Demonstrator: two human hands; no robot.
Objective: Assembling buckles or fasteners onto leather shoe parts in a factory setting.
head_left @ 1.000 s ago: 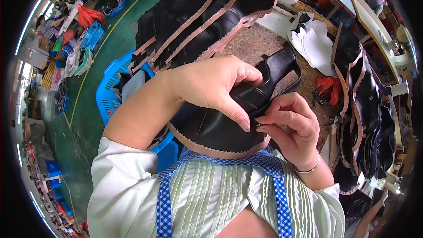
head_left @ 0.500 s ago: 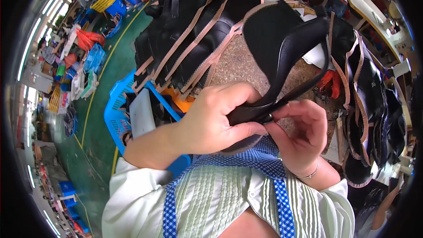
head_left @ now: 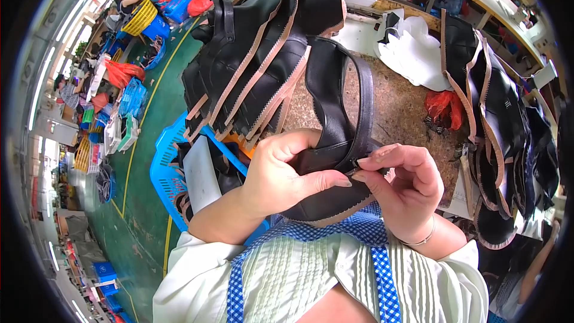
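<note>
Between my hands, above my lap, I hold a black leather boot upper (head_left: 326,113) with a zigzag-cut edge and a looping strap (head_left: 365,98). My left hand (head_left: 272,176) is closed around its left side, thumb lying along the leather. With thumb and fingers together, my right hand (head_left: 408,182) pinches the end of the strap beside a small dark fitting, mostly hidden by the fingertips. Several more black uppers (head_left: 254,39) with tan zigzag edges lean in a stack at the left of the worktable (head_left: 391,98).
Another row of black uppers (head_left: 508,119) lines the right side. A red plastic bag (head_left: 443,107) with small dark metal pieces and a white sheet (head_left: 412,54) lie on the worktable. At my left stands a blue basket (head_left: 164,155) containing a white board (head_left: 200,173).
The upper has come down and swung left, its strap loop now upright, uncovering the white sheet and red bag. My right fingers have closed in on the strap end.
</note>
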